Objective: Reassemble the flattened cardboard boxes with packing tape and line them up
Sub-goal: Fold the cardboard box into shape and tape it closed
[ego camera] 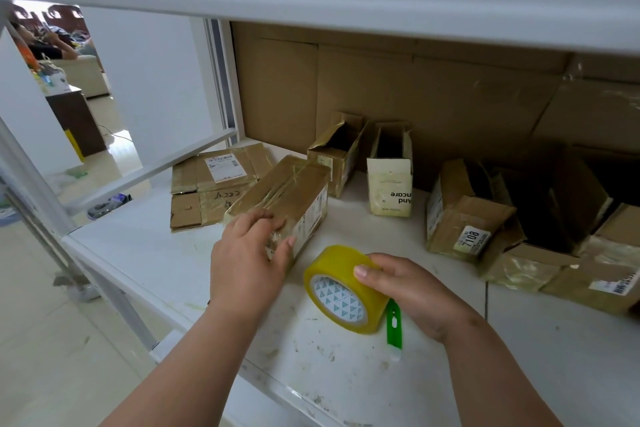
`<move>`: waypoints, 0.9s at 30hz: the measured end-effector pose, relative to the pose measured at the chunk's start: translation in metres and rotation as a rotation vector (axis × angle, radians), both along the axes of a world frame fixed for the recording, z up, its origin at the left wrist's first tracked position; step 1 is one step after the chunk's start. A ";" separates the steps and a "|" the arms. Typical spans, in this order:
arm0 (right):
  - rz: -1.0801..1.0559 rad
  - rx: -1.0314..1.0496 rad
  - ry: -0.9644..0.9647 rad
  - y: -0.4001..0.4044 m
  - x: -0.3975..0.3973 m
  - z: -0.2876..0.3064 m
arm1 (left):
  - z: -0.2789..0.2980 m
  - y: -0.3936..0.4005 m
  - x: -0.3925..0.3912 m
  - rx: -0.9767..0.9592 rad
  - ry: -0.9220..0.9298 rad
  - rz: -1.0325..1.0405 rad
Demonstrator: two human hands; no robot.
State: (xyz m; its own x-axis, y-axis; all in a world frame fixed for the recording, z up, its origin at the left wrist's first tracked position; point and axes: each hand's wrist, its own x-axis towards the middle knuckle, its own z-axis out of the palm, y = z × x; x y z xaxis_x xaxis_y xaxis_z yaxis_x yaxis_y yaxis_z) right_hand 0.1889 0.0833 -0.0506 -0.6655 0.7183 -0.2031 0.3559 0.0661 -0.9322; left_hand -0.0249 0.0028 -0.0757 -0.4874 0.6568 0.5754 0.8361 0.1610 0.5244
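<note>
Tape roll (346, 289) sits held in my right grip (412, 291) for sealing; my left grip (247, 253) clasps the taped box (287, 198), steadying it on the shelf (138, 250).

Home storage corner: white metal shelving (194, 274), sofa (83, 74) beyond doorway.
</note>
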 end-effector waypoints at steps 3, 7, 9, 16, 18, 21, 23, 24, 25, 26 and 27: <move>-0.061 0.026 -0.008 0.005 0.004 -0.001 | 0.002 0.001 0.002 0.005 -0.044 0.029; -0.335 0.139 -0.097 0.018 0.014 -0.008 | 0.003 -0.005 0.012 -0.063 -0.069 0.084; -0.358 0.307 -0.357 0.024 0.020 -0.015 | 0.003 -0.007 0.018 -0.076 -0.122 0.145; -0.230 0.363 -0.783 0.021 0.026 -0.043 | 0.014 -0.014 0.031 -0.236 -0.362 0.098; -0.204 0.384 -0.813 0.021 0.026 -0.043 | 0.018 -0.016 0.035 -0.263 -0.465 0.057; -0.168 0.411 -0.864 0.023 0.023 -0.043 | 0.023 -0.018 0.041 -0.248 -0.622 -0.027; -0.175 0.425 -0.852 0.024 0.023 -0.043 | 0.024 -0.019 0.046 -0.205 -0.739 -0.084; -0.188 0.432 -0.828 0.025 0.024 -0.042 | 0.024 -0.020 0.049 -0.172 -0.802 -0.111; -0.210 0.446 -0.794 0.026 0.025 -0.040 | 0.025 -0.020 0.051 -0.139 -0.866 -0.140; -0.242 0.462 -0.752 0.027 0.026 -0.038 | 0.027 -0.020 0.054 -0.112 -0.924 -0.166; -0.281 0.468 -0.692 0.028 0.027 -0.034 | 0.028 -0.020 0.055 -0.089 -0.974 -0.184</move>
State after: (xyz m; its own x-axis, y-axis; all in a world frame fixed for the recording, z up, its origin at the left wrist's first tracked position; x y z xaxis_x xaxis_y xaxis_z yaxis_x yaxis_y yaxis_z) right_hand 0.2161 0.1109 -0.0844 -0.2883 0.9474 -0.1391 0.8912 0.2124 -0.4007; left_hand 0.0306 -0.0174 -0.0478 -0.6073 0.7907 -0.0768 0.0629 0.1443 0.9875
